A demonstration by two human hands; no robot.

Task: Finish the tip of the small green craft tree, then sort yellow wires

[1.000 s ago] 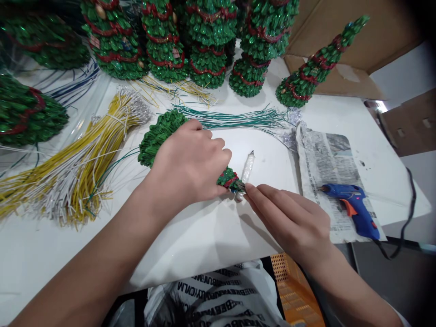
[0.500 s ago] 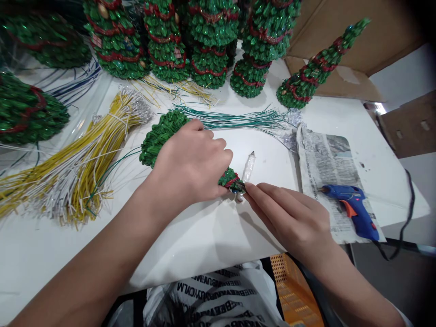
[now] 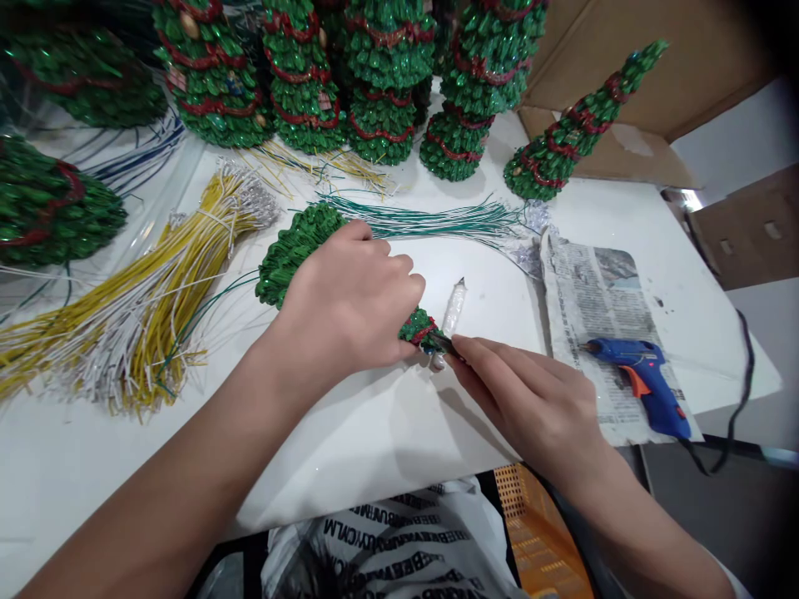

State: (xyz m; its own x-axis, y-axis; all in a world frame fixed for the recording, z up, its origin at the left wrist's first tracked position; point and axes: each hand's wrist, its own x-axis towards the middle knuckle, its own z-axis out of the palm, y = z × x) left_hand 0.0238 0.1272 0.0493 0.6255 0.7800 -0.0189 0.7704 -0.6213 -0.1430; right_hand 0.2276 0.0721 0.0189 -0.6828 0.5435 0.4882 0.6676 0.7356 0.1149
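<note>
A small green cone tree [image 3: 296, 249] with red trim lies on its side on the white table [image 3: 374, 441]. My left hand [image 3: 349, 304] is wrapped over its middle, pressing it down. My right hand [image 3: 530, 399] pinches a thin dark wire at the tree's tip [image 3: 423, 329], thumb and forefinger closed together. A clear glue stick [image 3: 454, 306] lies just beyond the tip.
A blue glue gun [image 3: 642, 378] rests on a newspaper sheet [image 3: 587, 283] at the right. Bundles of yellow and white wires [image 3: 143, 308] and green wires [image 3: 437, 220] lie on the table. Several finished trees [image 3: 387, 75] stand at the back. An orange crate [image 3: 537, 532] sits below the table edge.
Almost nothing: my right fingertips have shifted slightly at the tree's tip. The left hand stays on the tree.
</note>
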